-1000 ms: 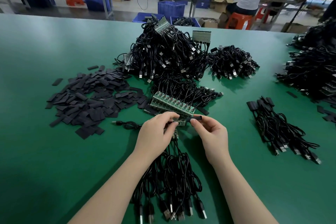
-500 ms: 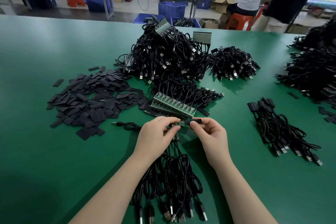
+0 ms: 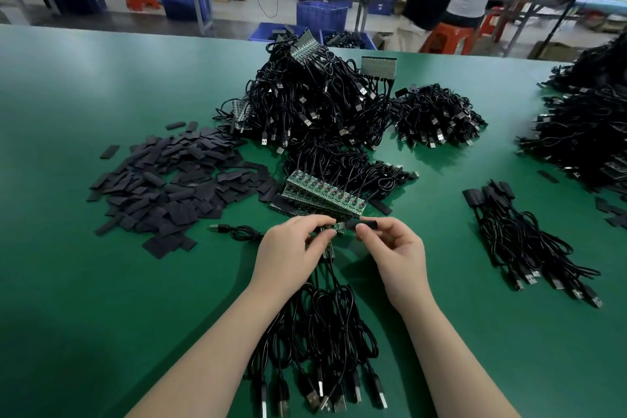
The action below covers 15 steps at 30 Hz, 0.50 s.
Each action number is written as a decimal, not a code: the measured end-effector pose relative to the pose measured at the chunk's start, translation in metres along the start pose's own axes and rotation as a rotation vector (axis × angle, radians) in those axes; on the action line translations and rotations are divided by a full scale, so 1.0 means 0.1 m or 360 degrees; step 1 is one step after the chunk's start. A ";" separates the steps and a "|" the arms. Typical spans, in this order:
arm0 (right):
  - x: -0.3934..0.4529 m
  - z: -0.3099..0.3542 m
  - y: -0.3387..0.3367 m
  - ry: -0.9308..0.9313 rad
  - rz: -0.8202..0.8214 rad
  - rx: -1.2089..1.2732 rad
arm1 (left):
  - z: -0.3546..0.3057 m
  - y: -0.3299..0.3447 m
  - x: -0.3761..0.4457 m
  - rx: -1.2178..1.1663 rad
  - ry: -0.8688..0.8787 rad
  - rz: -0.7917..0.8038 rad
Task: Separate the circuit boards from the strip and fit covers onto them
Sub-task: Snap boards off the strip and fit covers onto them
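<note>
My left hand [image 3: 291, 248] pinches a small green circuit board [image 3: 337, 227] at the end of a bunch of black USB cables [image 3: 319, 343] that trails toward me. My right hand [image 3: 393, 248] pinches a black cover sleeve [image 3: 364, 224] right beside the board's free end. Just behind my hands lie strips of green circuit boards [image 3: 322, 195] with cables attached. A heap of flat black covers [image 3: 169, 187] is spread out on the left of the green table [image 3: 84, 282].
A big tangle of black cables with board strips [image 3: 312, 102] rises at the back, with a smaller pile [image 3: 437, 117] to its right. Covered cables [image 3: 529, 244] lie at the right, and more piles [image 3: 587, 132] at the far right. People stand beyond the table.
The black cover in my right hand has come a little closer to the board in my left hand. A person in dark clothes has walked in behind the table.
</note>
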State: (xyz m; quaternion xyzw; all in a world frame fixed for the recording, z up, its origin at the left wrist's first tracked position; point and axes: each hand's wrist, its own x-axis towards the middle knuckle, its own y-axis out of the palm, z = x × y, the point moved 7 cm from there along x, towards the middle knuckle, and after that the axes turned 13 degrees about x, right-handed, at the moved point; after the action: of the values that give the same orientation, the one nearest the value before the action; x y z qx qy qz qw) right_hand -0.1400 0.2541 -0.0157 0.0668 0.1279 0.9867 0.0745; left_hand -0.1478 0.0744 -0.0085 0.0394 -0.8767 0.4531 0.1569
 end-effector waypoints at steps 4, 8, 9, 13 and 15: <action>0.00 0.00 0.02 -0.0002 0.0019 -0.0008 | 0.00 0.01 0.01 -0.0034 0.0008 0.0008; 0.00 -0.01 0.04 -0.0011 0.0054 -0.0029 | 0.00 0.01 0.00 -0.0079 0.0026 0.0027; 0.00 -0.01 0.04 -0.0003 0.0058 -0.0033 | 0.00 0.01 0.00 -0.0098 0.0028 0.0038; 0.00 -0.03 0.04 0.0034 0.0084 -0.0047 | 0.00 0.02 0.00 -0.0178 0.0051 0.0063; 0.00 -0.03 0.04 0.0049 0.0081 -0.0055 | 0.01 0.02 0.01 -0.0207 0.0055 0.0062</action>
State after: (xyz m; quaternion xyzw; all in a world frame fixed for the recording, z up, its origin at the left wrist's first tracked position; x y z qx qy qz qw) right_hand -0.1411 0.2491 -0.0175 0.0536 0.1102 0.9913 0.0486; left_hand -0.1492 0.0747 -0.0110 0.0043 -0.9020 0.3988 0.1653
